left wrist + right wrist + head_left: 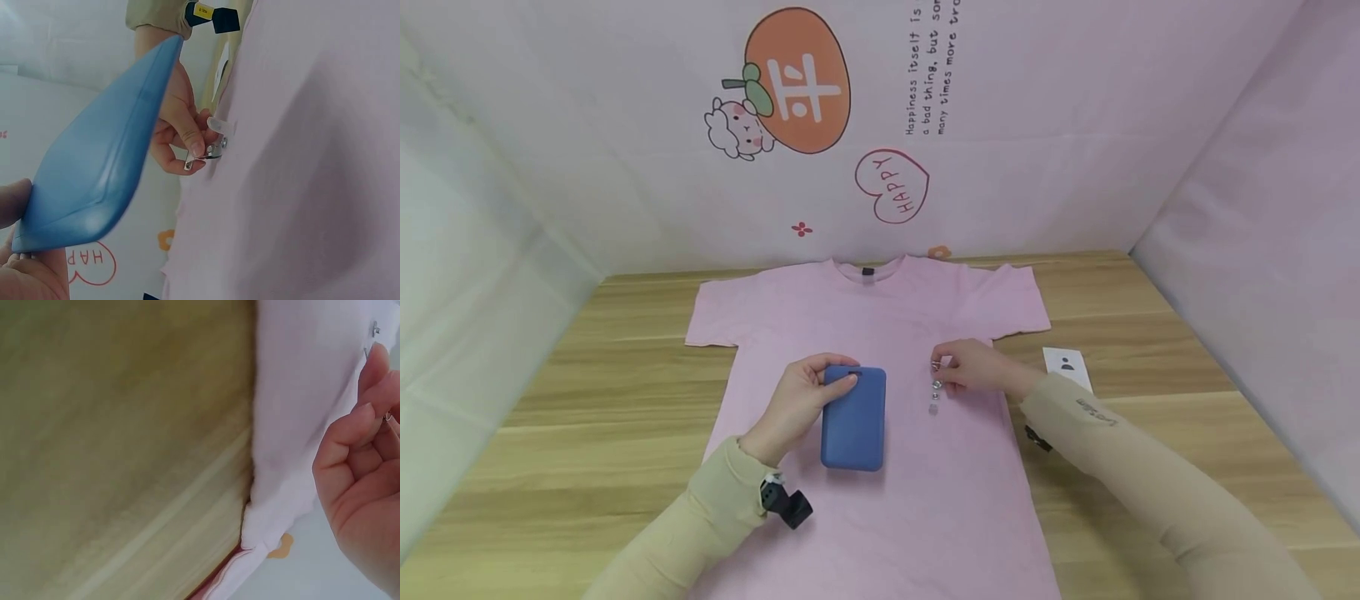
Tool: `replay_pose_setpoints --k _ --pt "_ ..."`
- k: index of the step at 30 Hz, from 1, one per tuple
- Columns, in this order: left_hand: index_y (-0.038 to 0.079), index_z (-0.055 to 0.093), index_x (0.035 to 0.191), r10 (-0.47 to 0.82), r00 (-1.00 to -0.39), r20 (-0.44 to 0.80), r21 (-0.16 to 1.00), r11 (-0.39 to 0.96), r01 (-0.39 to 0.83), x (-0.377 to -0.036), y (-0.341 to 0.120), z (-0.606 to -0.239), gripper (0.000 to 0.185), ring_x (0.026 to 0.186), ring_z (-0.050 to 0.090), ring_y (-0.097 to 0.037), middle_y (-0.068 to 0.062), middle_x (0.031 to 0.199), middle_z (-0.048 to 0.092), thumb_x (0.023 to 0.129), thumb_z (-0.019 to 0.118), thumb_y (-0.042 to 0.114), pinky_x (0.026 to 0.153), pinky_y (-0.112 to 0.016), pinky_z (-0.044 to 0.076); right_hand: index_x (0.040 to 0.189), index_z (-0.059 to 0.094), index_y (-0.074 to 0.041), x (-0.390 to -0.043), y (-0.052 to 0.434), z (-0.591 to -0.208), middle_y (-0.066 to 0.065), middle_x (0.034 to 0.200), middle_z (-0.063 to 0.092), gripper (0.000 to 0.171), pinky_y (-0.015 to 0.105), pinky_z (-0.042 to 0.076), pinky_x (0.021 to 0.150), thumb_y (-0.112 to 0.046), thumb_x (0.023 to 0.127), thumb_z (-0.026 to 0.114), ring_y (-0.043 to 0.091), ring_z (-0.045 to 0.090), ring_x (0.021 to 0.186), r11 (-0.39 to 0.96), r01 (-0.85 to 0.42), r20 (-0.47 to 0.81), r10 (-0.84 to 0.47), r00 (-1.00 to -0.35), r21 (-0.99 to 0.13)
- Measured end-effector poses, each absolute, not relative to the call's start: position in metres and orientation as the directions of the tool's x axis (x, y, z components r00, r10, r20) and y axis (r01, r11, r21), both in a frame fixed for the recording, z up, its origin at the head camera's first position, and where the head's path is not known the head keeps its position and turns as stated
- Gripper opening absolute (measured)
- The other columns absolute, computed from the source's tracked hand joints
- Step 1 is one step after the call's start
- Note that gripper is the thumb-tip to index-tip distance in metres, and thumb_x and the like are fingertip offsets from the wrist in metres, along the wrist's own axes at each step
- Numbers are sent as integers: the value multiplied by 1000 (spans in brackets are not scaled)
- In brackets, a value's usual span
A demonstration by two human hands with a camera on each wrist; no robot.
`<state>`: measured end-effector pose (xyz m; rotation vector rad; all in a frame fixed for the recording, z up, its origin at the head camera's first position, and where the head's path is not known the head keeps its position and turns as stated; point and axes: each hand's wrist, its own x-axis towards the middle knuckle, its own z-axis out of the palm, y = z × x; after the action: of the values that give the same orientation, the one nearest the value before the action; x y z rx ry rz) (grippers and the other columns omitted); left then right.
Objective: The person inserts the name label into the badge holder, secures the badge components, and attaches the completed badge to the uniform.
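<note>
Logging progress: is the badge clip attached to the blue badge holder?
No, a clear gap separates the blue badge holder from the badge clip.

Head view: silver metal clip (937, 385), five o'clock, part-hidden by right hand (967, 365); pink short-sleeved T-shirt (932, 492), hem cropped, six o'clock.

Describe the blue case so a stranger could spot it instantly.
Find the pink T-shirt spread on the wooden table. Over the T-shirt, the left hand grips the case by its slotted end. Unlike the small clip in the right hand, it's broad, rectangular and blue.
</note>
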<state>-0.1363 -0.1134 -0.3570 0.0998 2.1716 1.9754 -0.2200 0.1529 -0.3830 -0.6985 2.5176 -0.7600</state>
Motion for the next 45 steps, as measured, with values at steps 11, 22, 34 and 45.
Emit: replay_pose_setpoints --k 11,22,34,45 --pt "-7 59 117 179 -978 -108 992 85 -94 -138 -114 -358 30 84 64 -6 -5 94 72 88 62 1 78 -21 50 99 59 -10 -223 149 -386 -1 68 60 8 23 40 58 -15 93 57 9 50 60 741 -424 -211 -593 -777 -521" --pt "-3 62 115 159 -979 -124 987 121 -105 -140 -112 -358 28 89 63 -7 -10 98 71 88 63 4 83 -23 48 98 58 -13 -222 153 -386 -2 62 56 15 23 36 54 -27 94 57 10 47 56 794 -432 -201 -549 -811 -427" --pt "-5 60 116 169 -977 -128 990 85 -115 -143 -108 -359 29 83 64 -6 -10 96 72 88 62 2 78 -22 50 100 60 -8 -222 153 -371 0 64 56 14 25 39 52 -20 95 55 12 47 56 749 -373 -103 -502 -858 -547" --pt "-4 61 116 179 -977 -118 991 77 -105 -141 -104 -361 28 84 65 -7 -10 97 72 88 63 3 77 -22 51 102 60 -6 -198 137 -350 14 89 63 14 27 53 69 -17 95 57 14 59 74 551 -353 21 -519 -855 -756"
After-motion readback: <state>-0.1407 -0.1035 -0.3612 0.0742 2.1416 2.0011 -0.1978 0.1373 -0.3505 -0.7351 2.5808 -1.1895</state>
